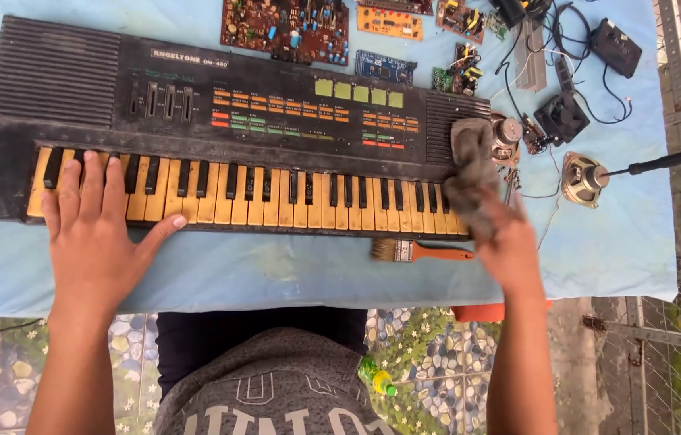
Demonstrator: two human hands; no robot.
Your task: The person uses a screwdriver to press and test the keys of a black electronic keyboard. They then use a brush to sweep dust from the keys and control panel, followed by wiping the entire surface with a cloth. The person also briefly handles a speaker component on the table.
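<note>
Clenched around a grey rag point(471, 173), the right hand point(506, 242) presses the cloth onto the right end of a black keyboard point(220, 121), where it covers the last yellowed keys and the lower part of the small speaker grille. The hand is blurred, so its fingers cannot be told apart, but the rag bunches up out of its grasp and drapes away from the person. Just left of the wrist, touching nothing but the blue cloth point(276, 274) on the table, lies a brush point(417, 251) with an orange handle, its bristles pointing away from the grip. Beyond the rag, to its right, sit a small round speaker point(506, 133) and a second speaker point(583, 179) with a black-handled tool point(651, 165) resting on its centre. Farther off, past the top edge of the keyboard, lie several circuit boards point(286, 31) and black wired parts point(562, 117).

Well apart from the grip, at the opposite end of the keys, the left hand point(95, 234) lies flat and released, grasping nothing. Its fingers point(91, 173) spread over the low keys and its thumb rests along the front edge of the keyboard.

Below the grip, off the table edge, a patterned floor point(429, 346) shows, with a green and yellow bottle point(377, 377) standing on it beside the person's lap.
</note>
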